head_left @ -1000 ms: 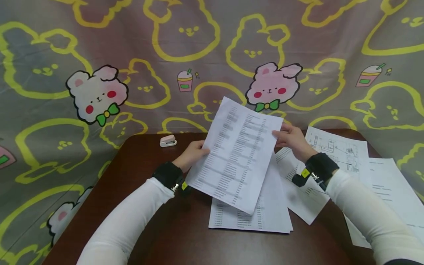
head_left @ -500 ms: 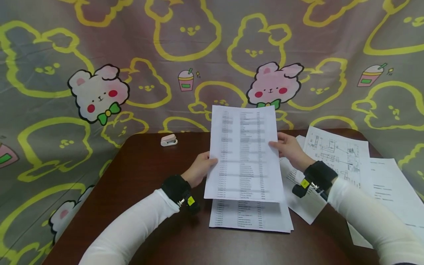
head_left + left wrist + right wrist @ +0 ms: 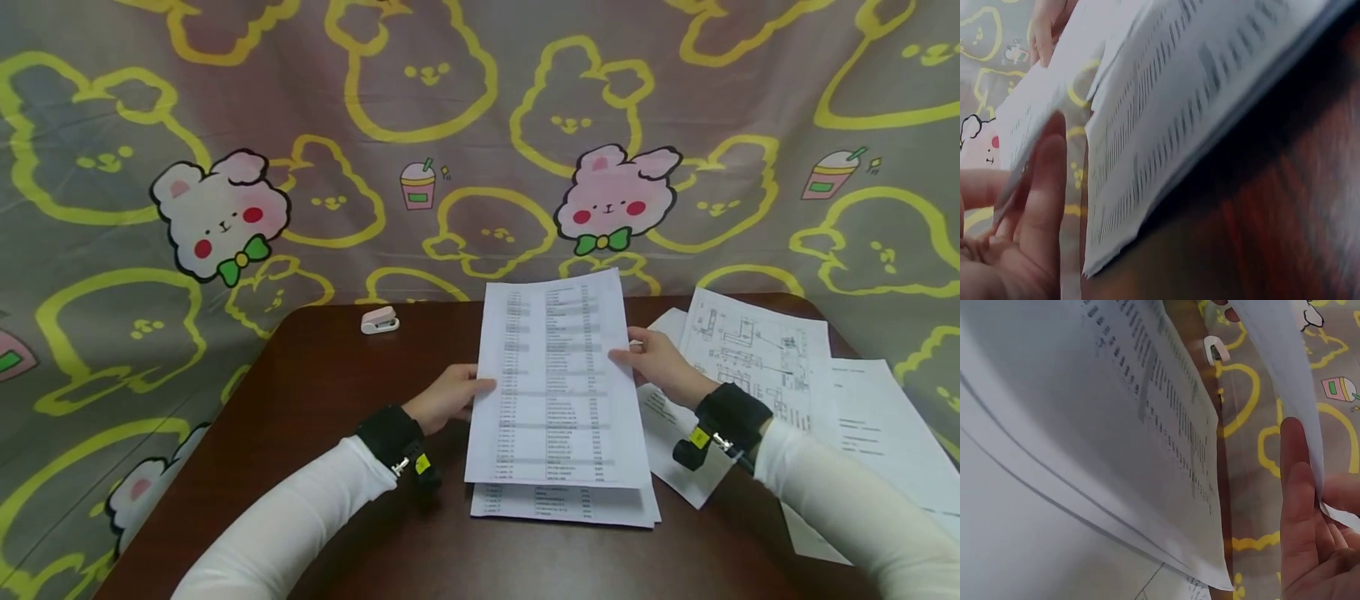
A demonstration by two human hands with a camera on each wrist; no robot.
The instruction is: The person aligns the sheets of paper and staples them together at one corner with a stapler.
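In the head view, a printed paper sheet (image 3: 558, 442) with grey-shaded rows is held up between my two hands, its face toward me. My left hand (image 3: 446, 398) pinches its left edge, thumb in front. On the opposite edge, my right hand (image 3: 663, 365) pinches it the same way. Just beneath lies a stack of similar printed sheets (image 3: 562, 507), mostly covered. Both wrist views show a gap between the held sheet and this stack: the left hand (image 3: 1029, 231) and the right hand (image 3: 1313, 550) each have fingers behind the paper. Whether more than one sheet is held, I cannot tell.
A small pink-and-white stapler (image 3: 380, 320) stands near the table's back edge, left of the papers. To the right lie a sheet with line drawings (image 3: 757, 350) and a text sheet (image 3: 885, 433), overlapping other papers. A patterned curtain (image 3: 465, 108) hangs behind the dark brown table (image 3: 322, 375).
The held sheet was tilted and higher one second ago. It has turned upright and come down over the stack, with both hands lowering along with it.
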